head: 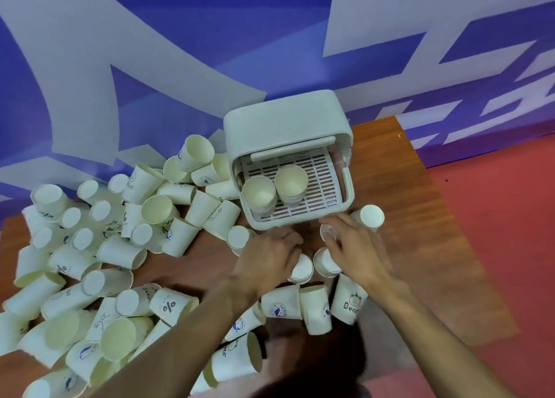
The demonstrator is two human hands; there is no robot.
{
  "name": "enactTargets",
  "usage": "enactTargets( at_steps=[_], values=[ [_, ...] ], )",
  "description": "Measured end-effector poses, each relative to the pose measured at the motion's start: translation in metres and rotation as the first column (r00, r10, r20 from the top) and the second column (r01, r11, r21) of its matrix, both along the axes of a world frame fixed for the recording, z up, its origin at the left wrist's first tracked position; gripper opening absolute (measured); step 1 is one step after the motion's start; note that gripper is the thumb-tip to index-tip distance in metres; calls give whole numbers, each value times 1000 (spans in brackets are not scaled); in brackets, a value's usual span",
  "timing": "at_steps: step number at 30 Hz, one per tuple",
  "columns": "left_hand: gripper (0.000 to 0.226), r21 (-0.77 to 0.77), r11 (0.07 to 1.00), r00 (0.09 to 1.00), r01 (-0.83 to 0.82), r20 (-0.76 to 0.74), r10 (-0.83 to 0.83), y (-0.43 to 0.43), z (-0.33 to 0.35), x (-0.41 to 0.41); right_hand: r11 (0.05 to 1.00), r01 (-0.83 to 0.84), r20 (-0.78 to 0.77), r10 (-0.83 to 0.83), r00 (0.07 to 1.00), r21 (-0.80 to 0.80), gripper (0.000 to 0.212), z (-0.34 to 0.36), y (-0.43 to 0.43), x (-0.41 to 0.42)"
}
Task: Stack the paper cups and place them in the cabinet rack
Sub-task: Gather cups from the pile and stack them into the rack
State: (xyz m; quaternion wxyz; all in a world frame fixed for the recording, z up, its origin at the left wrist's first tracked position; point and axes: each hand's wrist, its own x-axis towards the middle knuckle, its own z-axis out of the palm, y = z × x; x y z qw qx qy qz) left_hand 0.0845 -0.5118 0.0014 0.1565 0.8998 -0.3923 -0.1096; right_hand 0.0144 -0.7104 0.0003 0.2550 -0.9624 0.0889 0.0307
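- Head view: we look down on a wooden counter (390, 172) strewn with white paper cups (120, 253). Most lie on their sides or stand upside down, left of and in front of a white cabinet rack (285, 121).
- The cabinet rack stands open at the counter's far edge, against a blue-and-white wall banner (210, 37). Two cup stacks (259, 194) stand mouth-up and side by side on the left part of its slatted tray (319, 172).
- Print we can read: "Bear" under a small cartoon on a cup (348, 303) near the right forearm, "%" on a cup (169, 304) at the front, and "HELLO" on a cup (141, 183) further back.
- The left hand (267, 259) is palm-down just before the tray's front lip, its fingers (292, 241) curled. We cannot tell whether they hold anything.
- The right hand (357, 250) lies beside it, its fingers (332, 238) spread over two blurred cups (325, 264). We cannot tell whether it has a grip on them.
- An upside-down cup (371, 216) stands just beyond the right hand.
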Motion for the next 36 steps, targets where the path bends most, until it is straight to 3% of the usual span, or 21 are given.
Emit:
enactTargets(
  at_steps=[5,11,17,21,24,27,33,36],
  values=[
    [30,130,991,998,-33,-55,41,-4,-6,-21,993,108,-78,-111,991,-47,29,-1,-24,-45],
    [54,216,976,997,-13,-71,29,-3,-15,-37,999,24,-180,-32,983,-48,44,-5,-13,-65],
    [43,171,982,989,-83,-106,102,-5,-26,-32,993,-30,-232,2,973,-117,65,-16,3,-50],
    [49,86,984,972,-153,-165,165,-1,-28,-28,991,-78,-280,44,959,-112,62,-26,10,-38],
    [58,36,976,975,-213,-63,215,13,-22,-28,994,-70,-254,45,966,-89,55,-32,15,-33],
    [53,78,976,979,-204,39,201,33,-26,-28,998,-21,-191,9,982,-57,46,-34,22,-34],
    [43,80,919,907,-386,-152,394,39,-34,-28,997,-12,-208,-4,978,-75,40,-38,24,-42],
    [37,91,923,894,-374,-229,385,38,-43,-25,990,-86,-210,60,976,-116,30,-38,26,-37]
  ],
)
